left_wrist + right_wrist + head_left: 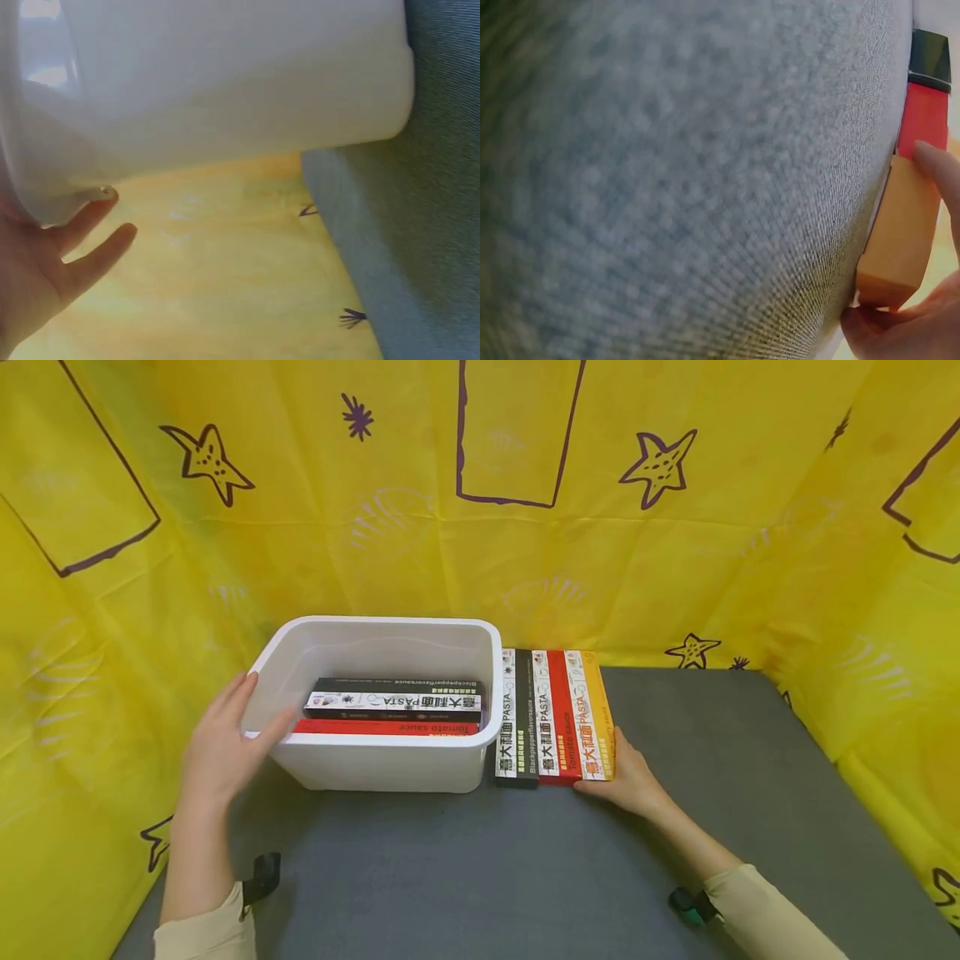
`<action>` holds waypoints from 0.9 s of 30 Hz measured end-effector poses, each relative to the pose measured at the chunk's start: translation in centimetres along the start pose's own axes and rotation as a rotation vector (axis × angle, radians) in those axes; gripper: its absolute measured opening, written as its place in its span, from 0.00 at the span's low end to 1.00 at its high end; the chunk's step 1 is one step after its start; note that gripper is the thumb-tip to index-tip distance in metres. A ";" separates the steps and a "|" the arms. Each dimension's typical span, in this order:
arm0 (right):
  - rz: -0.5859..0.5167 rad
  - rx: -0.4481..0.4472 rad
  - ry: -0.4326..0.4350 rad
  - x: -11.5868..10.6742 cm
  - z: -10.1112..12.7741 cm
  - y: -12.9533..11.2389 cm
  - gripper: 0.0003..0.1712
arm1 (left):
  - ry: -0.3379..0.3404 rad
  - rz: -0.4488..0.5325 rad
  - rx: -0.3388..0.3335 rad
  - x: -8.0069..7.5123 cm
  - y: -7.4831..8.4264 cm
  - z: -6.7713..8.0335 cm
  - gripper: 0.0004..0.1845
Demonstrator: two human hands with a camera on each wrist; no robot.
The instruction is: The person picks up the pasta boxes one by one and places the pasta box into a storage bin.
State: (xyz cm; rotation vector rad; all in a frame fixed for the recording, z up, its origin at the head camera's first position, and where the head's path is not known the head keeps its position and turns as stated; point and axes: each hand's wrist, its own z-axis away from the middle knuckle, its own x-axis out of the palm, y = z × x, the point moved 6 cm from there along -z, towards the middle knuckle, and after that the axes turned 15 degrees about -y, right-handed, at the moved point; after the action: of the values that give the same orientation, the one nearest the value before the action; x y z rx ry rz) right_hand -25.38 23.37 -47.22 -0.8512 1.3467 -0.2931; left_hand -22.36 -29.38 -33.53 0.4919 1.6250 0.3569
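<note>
On a grey felt-topped desk (675, 827) walled by yellow star-print sheeting (675, 568), a white rectangular plastic tub (390, 760) already holds three long pasta boxes (393, 703). Three more, black, red and yellow pasta cartons (555, 718), stand in a row just beside its right wall, still outside. The left hand (225, 743) rests with relaxed, straight fingers on the tub's left rim; the right hand (626, 777) appears to pinch the yellow carton's near end, so packing looks half finished.

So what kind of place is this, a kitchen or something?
Probably not: it looks like a staged tabletop booth. A yellow printed backdrop walls in a grey felt table holding a white plastic bin and pasta boxes.
</note>
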 end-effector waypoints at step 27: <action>-0.011 0.244 -0.047 -1.2 1.0 0.5 0.68 | -0.039 -0.046 -0.028 0.6 0.4 -0.5 0.41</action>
State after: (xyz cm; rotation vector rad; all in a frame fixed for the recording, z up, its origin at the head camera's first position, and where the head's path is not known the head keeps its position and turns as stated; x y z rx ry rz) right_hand -24.87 24.85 -46.68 -0.6577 1.2332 -0.4341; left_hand -22.83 -28.74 -33.80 0.4375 1.5892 0.3335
